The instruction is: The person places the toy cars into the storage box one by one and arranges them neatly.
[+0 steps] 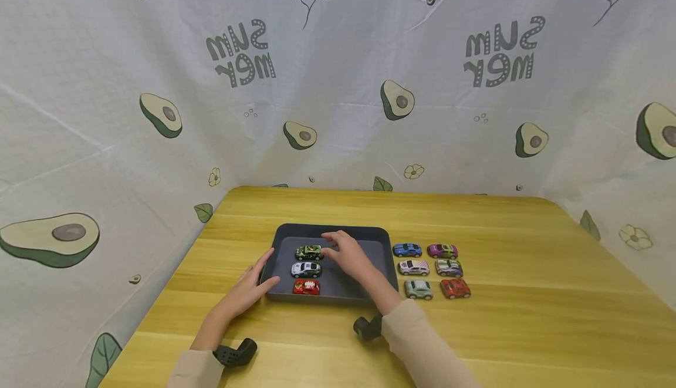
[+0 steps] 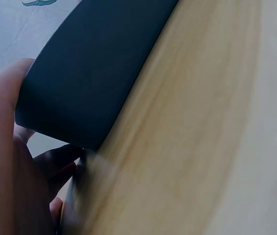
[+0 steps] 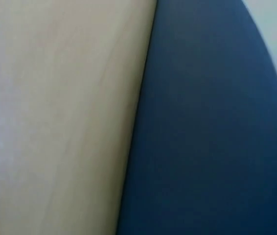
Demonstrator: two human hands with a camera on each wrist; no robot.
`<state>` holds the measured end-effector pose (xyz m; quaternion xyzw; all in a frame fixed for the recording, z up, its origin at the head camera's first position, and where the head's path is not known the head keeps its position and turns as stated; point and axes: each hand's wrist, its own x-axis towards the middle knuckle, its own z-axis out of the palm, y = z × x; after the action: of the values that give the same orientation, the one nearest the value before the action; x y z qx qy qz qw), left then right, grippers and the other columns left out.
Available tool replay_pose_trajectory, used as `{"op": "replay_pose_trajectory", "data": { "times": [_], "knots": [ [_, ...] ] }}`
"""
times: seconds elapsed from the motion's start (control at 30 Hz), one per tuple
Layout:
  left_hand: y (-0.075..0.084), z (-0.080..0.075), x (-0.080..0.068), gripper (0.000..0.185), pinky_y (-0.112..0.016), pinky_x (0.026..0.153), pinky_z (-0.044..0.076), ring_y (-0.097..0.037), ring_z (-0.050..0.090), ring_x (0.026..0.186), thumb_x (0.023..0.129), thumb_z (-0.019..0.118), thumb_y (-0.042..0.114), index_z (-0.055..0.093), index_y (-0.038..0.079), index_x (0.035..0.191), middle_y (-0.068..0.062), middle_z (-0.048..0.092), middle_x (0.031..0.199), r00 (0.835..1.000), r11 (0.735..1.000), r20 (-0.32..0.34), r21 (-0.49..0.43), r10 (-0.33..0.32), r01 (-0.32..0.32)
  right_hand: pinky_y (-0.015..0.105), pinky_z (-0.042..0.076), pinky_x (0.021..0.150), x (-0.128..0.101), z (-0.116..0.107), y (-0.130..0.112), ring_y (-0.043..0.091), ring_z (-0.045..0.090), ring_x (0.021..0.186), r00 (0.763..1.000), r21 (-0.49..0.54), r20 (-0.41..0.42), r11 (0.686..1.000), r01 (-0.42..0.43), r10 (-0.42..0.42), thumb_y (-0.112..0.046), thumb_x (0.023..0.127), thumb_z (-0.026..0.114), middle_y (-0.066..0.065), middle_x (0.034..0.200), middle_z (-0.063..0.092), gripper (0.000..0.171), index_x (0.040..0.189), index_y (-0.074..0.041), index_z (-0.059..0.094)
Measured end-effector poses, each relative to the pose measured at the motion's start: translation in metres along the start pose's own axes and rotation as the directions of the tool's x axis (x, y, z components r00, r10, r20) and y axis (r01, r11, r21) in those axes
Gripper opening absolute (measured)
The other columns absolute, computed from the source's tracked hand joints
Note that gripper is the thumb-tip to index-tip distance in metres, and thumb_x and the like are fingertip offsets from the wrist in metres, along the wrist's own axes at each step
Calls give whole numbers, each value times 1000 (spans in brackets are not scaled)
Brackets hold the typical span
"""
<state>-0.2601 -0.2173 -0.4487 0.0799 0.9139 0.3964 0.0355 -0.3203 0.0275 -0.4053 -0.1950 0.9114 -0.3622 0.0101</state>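
A dark grey tray (image 1: 343, 302) lies on the table with three toy cars in a column at its left side. At the back is a camouflage toy car (image 1: 308, 252), then a white and black toy car (image 1: 306, 269), then a red toy car (image 1: 306, 286) at the front. My left hand (image 1: 247, 290) grips the tray's front left corner, thumb at the rim and fingers along the outer side. Over the tray, my right hand (image 1: 348, 255) has its thumb and fingertips apart, close beside the camouflage car's right end, holding nothing. The right wrist view shows only table and tray wall.
Right of the tray stand two columns of toy cars: blue (image 1: 407, 250), white and pink (image 1: 413, 267), pale green (image 1: 418, 289), then purple (image 1: 442, 251), white-green-purple (image 1: 449, 267) and red (image 1: 455, 287). A printed cloth (image 1: 338, 159) hangs behind the wooden table (image 1: 528, 317).
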Motion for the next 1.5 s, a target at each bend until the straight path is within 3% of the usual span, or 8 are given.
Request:
{"op": "replay_pose_trajectory", "data": {
  "times": [0.43,0.8,1.2,1.5],
  "knots": [
    [1,-1,0,70,-71,100,11,-51,8,135,90,49,42,13,25,147,-20,19,150,1000,1000,3,-5,4,-4,44,45,89,-18,-13,1,26,55,109,997,25,-62,999,39,-37,-29,85,62,7,120,56,44,124,-9,55],
    [1,-1,0,70,-71,100,10,-51,6,135,90,49,43,13,25,147,-20,19,150,1000,1000,4,1,3,-3,44,44,92,-35,-29,10,24,53,112,990,13,-115,996,83,-81,-24,84,64,6,122,55,45,125,-9,55],
    [0,-1,-1,70,-71,100,11,-52,6,134,90,49,44,12,26,147,-21,19,150,1000,1000,3,-2,-2,2,46,43,95,-61,-47,27,25,51,116,984,24,-161,997,74,-70,-23,84,64,7,125,53,46,126,-9,53],
    [1,0,0,69,-71,100,11,-52,7,134,90,49,43,13,25,147,-22,20,149,1000,1000,2,4,-1,1,50,42,94,-76,-62,46,31,49,118,973,-36,-214,996,77,-83,-22,84,64,13,126,54,46,126,-7,53]
  ]
}}
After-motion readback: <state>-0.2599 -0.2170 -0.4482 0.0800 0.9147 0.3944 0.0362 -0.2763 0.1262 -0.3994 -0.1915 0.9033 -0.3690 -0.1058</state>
